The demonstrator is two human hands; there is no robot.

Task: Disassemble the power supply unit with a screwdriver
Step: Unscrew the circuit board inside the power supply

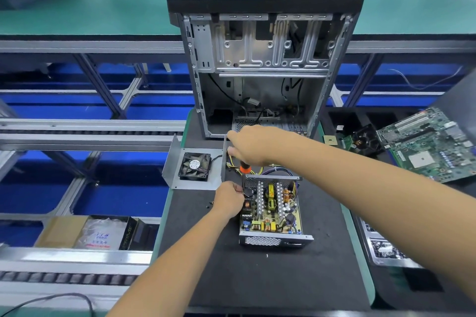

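Black mat [283, 278], opened power supply unit [273, 210]

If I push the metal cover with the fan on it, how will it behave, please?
The metal cover is thin folded sheet, so it probably slides easily on the black mat. The fan adds weight on one side. Wires appear to tie it to the power supply, likely dragging.

The power supply unit [273, 211] sits open on the black mat, its grey metal tray holding a yellow circuit board crowded with coils, capacitors and silver heat sinks, a perforated wall facing the viewer. Its removed cover [193, 166], a bent grey metal sheet carrying a black fan, lies just beyond to the left, still joined by coloured wires. The screwdriver [244, 171], with an orange and black handle, stands nearly upright at the unit's far left corner.
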